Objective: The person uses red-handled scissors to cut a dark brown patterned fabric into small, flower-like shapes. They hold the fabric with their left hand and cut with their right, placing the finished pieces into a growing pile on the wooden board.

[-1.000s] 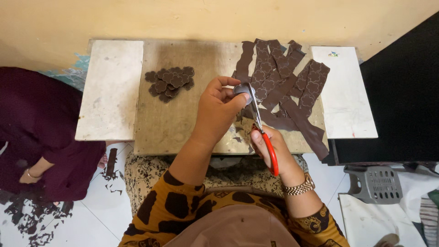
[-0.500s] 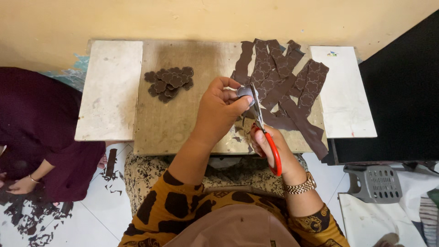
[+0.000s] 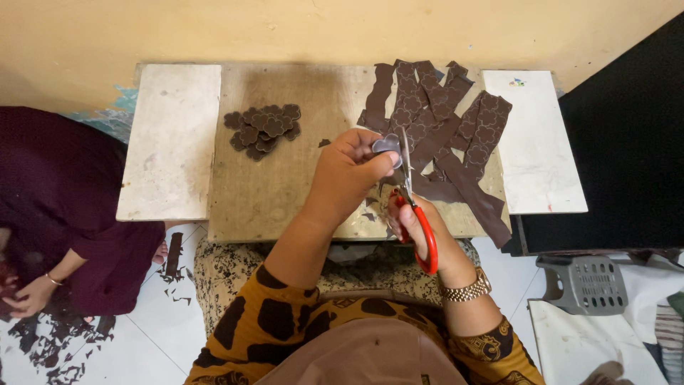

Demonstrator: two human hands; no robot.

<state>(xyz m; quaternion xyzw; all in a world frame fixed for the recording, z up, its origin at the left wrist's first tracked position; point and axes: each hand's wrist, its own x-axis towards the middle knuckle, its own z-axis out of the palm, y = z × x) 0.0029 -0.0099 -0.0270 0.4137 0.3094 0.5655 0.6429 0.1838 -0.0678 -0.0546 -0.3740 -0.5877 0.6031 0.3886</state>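
My left hand [image 3: 347, 175] pinches a small dark brown shape [image 3: 387, 145] over the wooden board [image 3: 271, 185]. My right hand [image 3: 417, 229] grips red-handled scissors [image 3: 413, 207], whose blades point up against that shape. A pile of brown strips stamped with flower outlines [image 3: 442, 135] lies on the board to the right of my hands. A small heap of cut flower-shaped pieces [image 3: 262, 128] rests at the board's upper left.
White slabs flank the board at left [image 3: 171, 142] and right [image 3: 534, 142]. Another person in dark maroon [image 3: 50, 207] sits on the floor at left among brown scraps [image 3: 50, 342]. A grey plastic stool [image 3: 588, 285] stands at lower right.
The scissors and my right hand have shifted slightly while cutting around the small shape. The person at left has moved a hand lower.
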